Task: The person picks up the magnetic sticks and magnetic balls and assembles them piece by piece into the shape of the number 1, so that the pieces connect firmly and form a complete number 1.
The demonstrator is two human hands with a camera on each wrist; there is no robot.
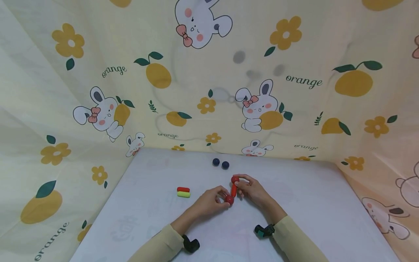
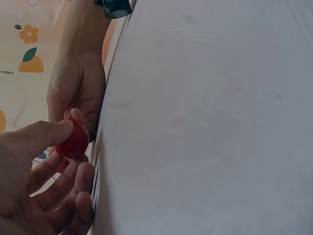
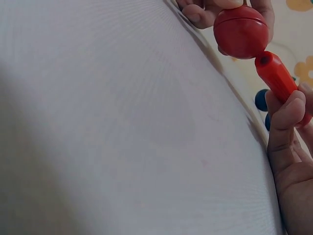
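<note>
From my remote seat, the head view gives me both hands close together over the white table [image 1: 131, 225]. The left hand [image 1: 211, 201] pinches a red ball [image 1: 229, 199] between thumb and fingers. The right hand [image 1: 252, 190] pinches a red stick [image 1: 234, 190] near its far end, where a second red ball [image 1: 235, 179] sits against it. The stick's lower end points at the left hand's ball. Beyond the hands, near the table's back edge, I see two dark blue balls [image 1: 220, 163] side by side. Off to the left lie a loose red stick [image 1: 183, 189] and a yellow-green stick [image 1: 183, 194], lengthwise against each other. Each forearm has a light sleeve [image 1: 160, 244] and a dark wrist camera [image 1: 191, 244], and a cloth printed with rabbits and oranges [image 1: 203, 72] rises behind.

On my left wrist view, the left thumb presses the red ball from above, with the fingers curled below it; the right hand is behind, and I cannot make out its grip from here.

My right wrist view shows the right fingers closed around the red stick, a hole in its near end. That end is right at the left hand's grooved ball; I cannot tell whether they are joined.
</note>
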